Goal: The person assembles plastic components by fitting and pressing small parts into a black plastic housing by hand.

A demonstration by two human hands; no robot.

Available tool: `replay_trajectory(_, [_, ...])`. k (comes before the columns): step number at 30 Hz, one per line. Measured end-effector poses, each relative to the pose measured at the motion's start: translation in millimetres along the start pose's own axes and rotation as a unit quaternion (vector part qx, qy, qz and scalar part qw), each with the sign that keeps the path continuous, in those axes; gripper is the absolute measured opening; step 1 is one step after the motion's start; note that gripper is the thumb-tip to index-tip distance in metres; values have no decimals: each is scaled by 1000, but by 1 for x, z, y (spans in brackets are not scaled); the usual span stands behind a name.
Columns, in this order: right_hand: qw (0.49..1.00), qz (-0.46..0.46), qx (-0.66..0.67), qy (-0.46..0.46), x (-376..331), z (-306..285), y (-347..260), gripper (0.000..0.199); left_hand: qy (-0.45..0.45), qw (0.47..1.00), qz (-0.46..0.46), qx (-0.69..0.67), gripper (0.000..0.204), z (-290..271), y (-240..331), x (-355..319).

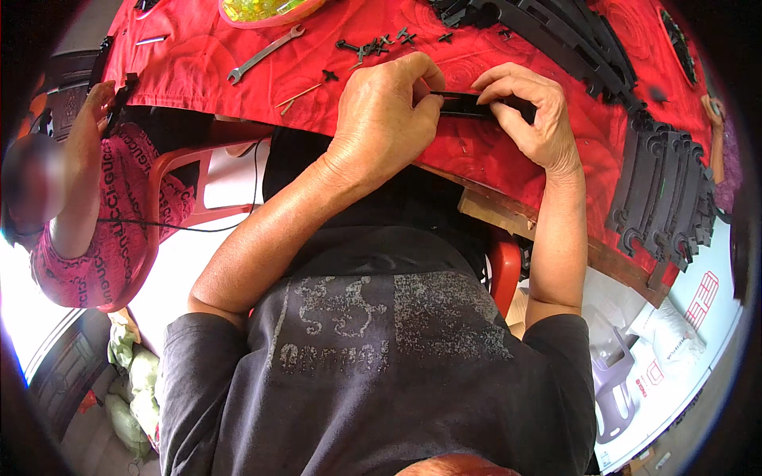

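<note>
Over the table's near edge, a narrow black plastic part (464, 105) spans the space between my two hands. Thumb and forefinger of my left hand (389, 111) are pinched at its left end; a small thing may sit between them, but I cannot make it out. My right hand (533, 111) grips the other end with curled fingers, hiding part of it. Left of my left hand lie a single small black cross-shaped piece (330, 76) and two thin sticks (295, 98). Several more small black cross-shaped pieces (373, 46) are scattered beyond it.
A red cloth (190, 71) covers the table. On it are an open-ended wrench (266, 54), a bowl (266, 17) of yellow-green bits, long black plastic parts (556, 40) and a stack of curved black parts (663, 186). A person (103, 198) sits at the left; another person's hand (714, 111) shows far right.
</note>
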State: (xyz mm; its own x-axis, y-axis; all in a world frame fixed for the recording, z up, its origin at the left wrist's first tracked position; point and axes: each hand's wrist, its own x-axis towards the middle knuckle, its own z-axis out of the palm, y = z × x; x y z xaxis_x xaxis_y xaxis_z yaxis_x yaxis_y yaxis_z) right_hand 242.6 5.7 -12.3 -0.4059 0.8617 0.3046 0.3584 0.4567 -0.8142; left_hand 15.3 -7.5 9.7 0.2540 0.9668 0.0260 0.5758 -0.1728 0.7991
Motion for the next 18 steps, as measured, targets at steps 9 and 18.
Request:
replay_trajectory(9, [994, -50, -98, 12, -10, -4, -3, 8, 0, 1000, 9, 5, 12, 1, -2, 1])
replay_trajectory(18, [980, -73, -183, 41, -21, 16, -10, 21, 13, 1000, 21, 18, 11, 4, -2, 1])
